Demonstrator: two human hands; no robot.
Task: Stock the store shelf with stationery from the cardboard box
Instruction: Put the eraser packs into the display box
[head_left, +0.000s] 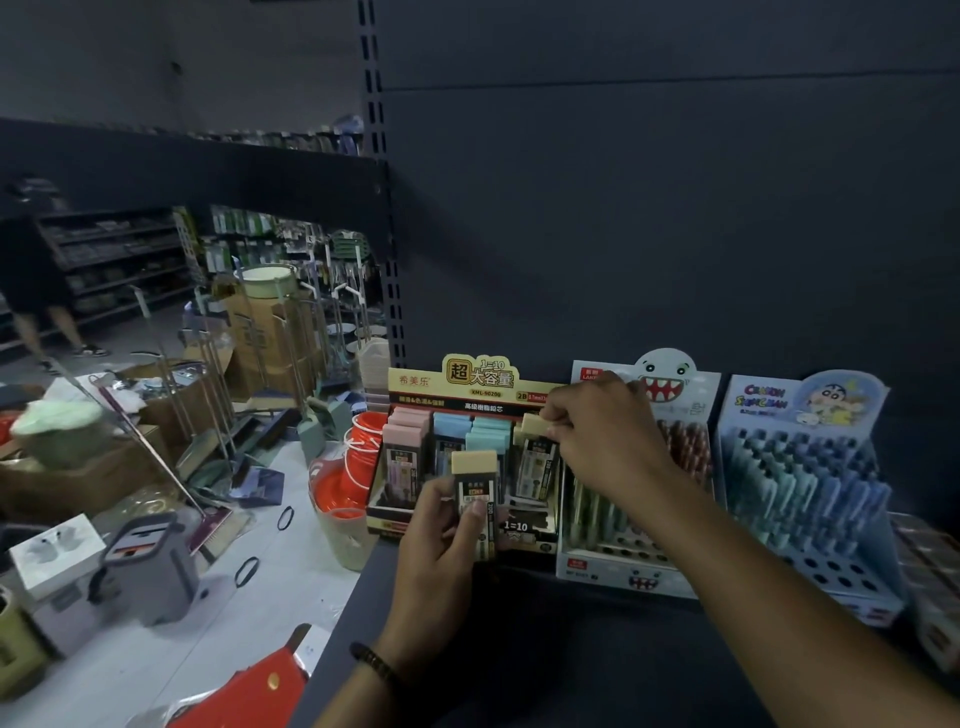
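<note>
A yellow-and-black display box (400, 525) of pencil-lead cases stands on the dark shelf (519, 649), with pink, blue and yellow-capped packs in rows. My left hand (441, 551) grips one yellow-capped lead case (472, 478) upright in front of the box. My right hand (602, 441) reaches over the box's right column and pinches the yellow cap of another lead case (535, 441) that stands in that column. The cardboard box is not identifiable in this view.
Right of the display stand a shark-face pen display (670, 395) and a blue cartoon pen display (805, 457). Left of the shelf, the floor holds orange buckets (358, 447), a grey mop bucket (150, 566), brooms and cartons. A person stands far left.
</note>
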